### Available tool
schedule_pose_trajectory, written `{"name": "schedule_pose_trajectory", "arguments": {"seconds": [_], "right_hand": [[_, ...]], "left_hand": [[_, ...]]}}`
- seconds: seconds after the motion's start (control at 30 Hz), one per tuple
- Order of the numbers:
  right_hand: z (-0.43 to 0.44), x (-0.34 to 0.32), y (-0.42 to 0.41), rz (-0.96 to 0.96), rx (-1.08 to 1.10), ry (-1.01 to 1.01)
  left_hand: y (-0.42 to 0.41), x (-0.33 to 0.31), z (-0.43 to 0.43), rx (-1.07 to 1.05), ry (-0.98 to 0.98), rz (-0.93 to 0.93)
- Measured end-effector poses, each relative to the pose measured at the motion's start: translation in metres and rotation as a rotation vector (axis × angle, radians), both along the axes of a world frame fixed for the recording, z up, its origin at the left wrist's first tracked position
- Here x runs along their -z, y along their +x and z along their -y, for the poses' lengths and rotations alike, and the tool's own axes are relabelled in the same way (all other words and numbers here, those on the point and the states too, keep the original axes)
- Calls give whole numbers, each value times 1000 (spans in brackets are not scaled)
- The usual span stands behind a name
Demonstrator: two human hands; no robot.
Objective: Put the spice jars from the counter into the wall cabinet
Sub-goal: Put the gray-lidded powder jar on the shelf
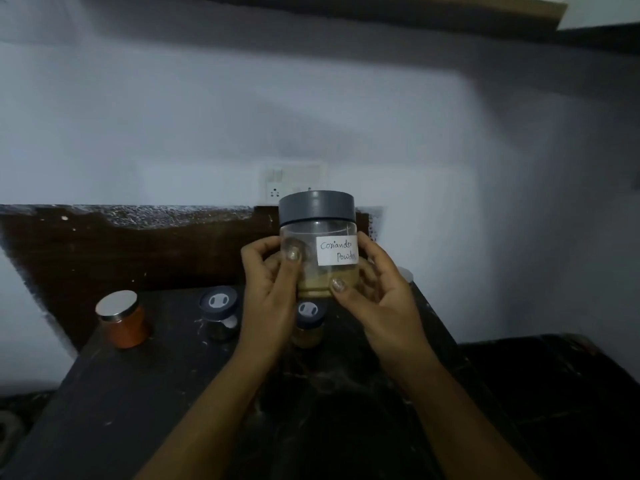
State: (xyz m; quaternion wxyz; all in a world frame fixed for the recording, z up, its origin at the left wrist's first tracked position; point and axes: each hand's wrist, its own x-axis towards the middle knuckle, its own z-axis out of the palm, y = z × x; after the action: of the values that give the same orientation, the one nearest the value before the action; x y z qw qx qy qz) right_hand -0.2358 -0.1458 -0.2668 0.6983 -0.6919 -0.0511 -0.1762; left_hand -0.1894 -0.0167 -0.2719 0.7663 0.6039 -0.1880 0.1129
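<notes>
The coriander jar [322, 237] is up off the table [138, 393], upright, nearly empty (so probably light), its clear wall likely slick. The left hand [270, 285] and right hand [377, 292] clasp its lower sides, a sound hold.

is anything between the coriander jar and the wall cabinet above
Nothing visible does. The left hand and right hand hold the coriander jar above the counter, with only bare wall up to the cabinet underside. Its door is out of view.
</notes>
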Motion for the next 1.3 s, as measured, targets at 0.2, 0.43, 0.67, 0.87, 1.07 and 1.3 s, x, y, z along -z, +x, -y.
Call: {"name": "schedule_pose_trajectory", "arguments": {"seconds": [0.2,0.43,0.67,0.87,1.07,1.3], "right_hand": [[-27,-14,15,70,53,-8],[-59,-45,39,185,45,-13],[-81,-102,75,344,95,-120],[-99,-158,113,514,114,-123],[-114,-216,160,644,127,-160],[-129,-270,227,716,267,-354]], "left_hand": [[0,-21,-27,-222,106,221],[15,-43,-61,-370,305,369],[52,-98,-88,-416,297,494],[88,-158,-105,-523,378,641],[134,-217,-119,-544,334,719],[194,-273,-133,-532,366,766]]}}
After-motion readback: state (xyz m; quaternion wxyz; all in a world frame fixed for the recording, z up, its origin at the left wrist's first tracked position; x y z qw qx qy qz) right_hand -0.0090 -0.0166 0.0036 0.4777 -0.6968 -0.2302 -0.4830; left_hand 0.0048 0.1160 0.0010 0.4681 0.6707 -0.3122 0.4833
